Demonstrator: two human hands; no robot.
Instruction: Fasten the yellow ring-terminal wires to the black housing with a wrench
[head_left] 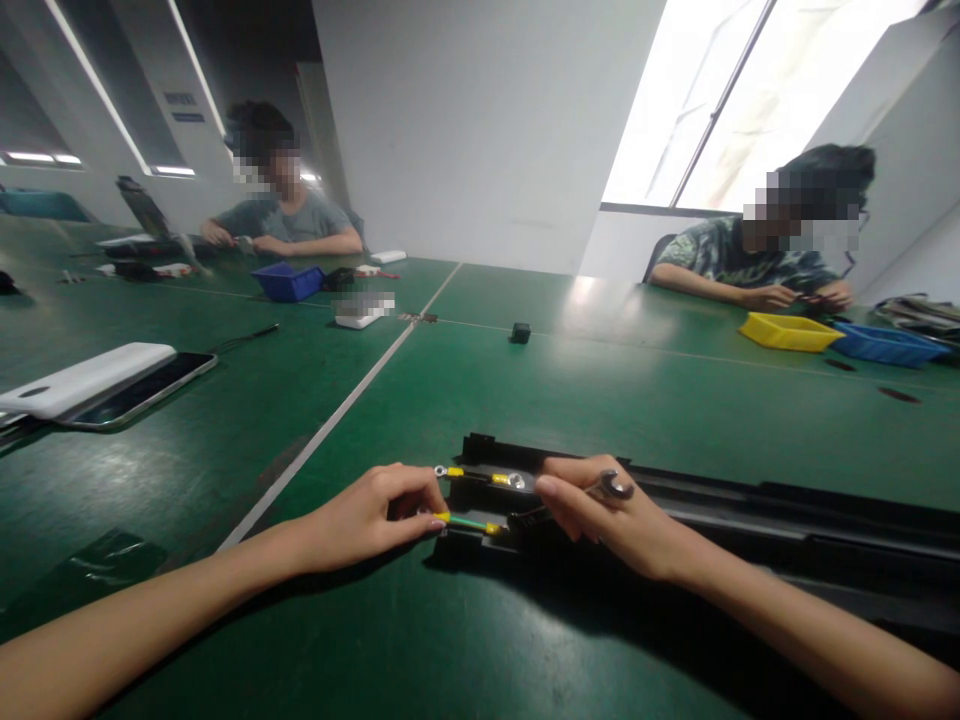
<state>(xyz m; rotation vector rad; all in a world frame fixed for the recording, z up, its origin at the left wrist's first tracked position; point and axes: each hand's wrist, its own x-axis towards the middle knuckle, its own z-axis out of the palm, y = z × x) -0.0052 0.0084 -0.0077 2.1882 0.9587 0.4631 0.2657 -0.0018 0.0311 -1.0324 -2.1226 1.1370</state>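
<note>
My left hand (401, 510) pinches the yellow end of a short green wire (469, 522), whose other yellow end lies on a long black metal part (750, 515). My right hand (592, 505) is closed around a metal wrench (616, 486), its head showing above the fingers; its lower end is hard to make out over the black part. Just behind the green wire lies a black wire (476, 476) with yellow sleeves and ring ends, one ring sticking out past the part's left end.
Phones (142, 392) lie at the left, near a clear plastic bag (90, 570). A small black block (520, 332) sits mid-table. Two people work across the table beside blue (289, 284) and yellow (787, 333) trays.
</note>
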